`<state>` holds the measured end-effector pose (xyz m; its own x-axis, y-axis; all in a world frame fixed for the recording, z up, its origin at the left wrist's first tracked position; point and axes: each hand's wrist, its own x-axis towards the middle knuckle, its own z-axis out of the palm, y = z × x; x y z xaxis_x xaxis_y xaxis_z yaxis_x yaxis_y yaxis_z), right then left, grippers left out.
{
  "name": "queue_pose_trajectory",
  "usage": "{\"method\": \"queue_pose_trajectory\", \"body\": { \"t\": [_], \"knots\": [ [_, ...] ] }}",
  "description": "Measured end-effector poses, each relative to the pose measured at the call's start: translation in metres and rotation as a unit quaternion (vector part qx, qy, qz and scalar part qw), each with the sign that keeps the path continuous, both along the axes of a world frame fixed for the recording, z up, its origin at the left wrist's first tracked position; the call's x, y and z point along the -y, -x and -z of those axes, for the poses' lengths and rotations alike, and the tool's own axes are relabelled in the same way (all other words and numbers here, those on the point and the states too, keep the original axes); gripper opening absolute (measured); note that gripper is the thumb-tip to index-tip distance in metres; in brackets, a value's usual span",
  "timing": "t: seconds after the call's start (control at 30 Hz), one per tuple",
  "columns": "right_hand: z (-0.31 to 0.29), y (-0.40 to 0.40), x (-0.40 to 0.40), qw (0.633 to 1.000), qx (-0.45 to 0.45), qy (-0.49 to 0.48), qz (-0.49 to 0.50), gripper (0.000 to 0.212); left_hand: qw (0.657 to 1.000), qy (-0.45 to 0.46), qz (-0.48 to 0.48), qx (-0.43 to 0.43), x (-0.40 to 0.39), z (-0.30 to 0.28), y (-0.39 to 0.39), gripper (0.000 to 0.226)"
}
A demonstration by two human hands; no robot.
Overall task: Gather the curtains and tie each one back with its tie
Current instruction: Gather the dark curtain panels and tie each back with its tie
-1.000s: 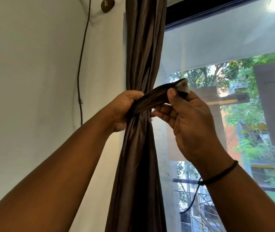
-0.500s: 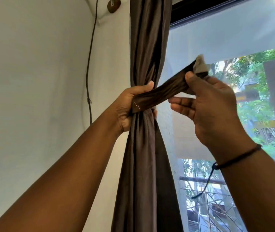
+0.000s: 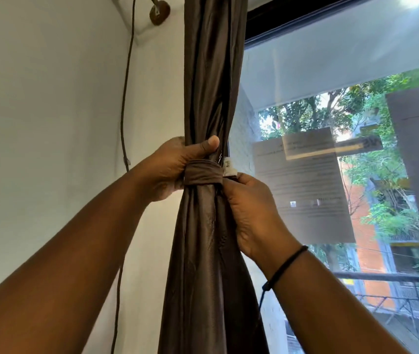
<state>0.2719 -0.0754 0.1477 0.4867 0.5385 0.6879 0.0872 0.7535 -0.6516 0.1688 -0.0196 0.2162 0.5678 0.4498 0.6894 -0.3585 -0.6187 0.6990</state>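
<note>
The brown curtain (image 3: 211, 98) is hanging gathered into one narrow bundle, its long axis running vertically between the white wall (image 3: 50, 123) and the window (image 3: 331, 72). The matching tie (image 3: 202, 174) is wrapping horizontally across the bundle's front, crosswise to that axis, its pale end tab (image 3: 229, 169) pointing right. The left hand (image 3: 175, 169) is gripping the curtain at tie level, thumb lying over the folds just above the band. The right hand (image 3: 251, 213) is pinching the tie's end against the bundle's right edge, fingers curled. A dark cable (image 3: 124, 111) is running down the wall beside a round brown wall mount (image 3: 159, 12).
</note>
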Motion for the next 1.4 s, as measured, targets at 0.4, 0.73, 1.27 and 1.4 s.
{"method": "queue_pose_trajectory", "body": {
  "t": [0.4, 0.73, 1.27, 1.4],
  "knots": [
    [0.020, 0.015, 0.006, 0.953, 0.043, -0.111, 0.279, 0.006, 0.599, -0.623, -0.476, -0.161, 0.055, -0.025, -0.008, 0.030],
    [0.029, 0.022, 0.011, 0.970, 0.005, -0.148, 0.194, 0.006, 0.941, -0.075, -0.327, -0.049, 0.046, -0.024, 0.004, 0.071],
    [0.030, 0.030, 0.009, 0.991, -0.002, -0.113, 0.072, 0.010, 0.984, 0.083, 0.070, 0.141, 0.023, -0.008, -0.001, 0.042],
    [0.027, 0.025, 0.010, 0.999, -0.005, 0.015, -0.045, 0.020, 0.997, 0.059, 0.000, 0.050, 0.024, -0.006, -0.001, 0.015]
  ]
}}
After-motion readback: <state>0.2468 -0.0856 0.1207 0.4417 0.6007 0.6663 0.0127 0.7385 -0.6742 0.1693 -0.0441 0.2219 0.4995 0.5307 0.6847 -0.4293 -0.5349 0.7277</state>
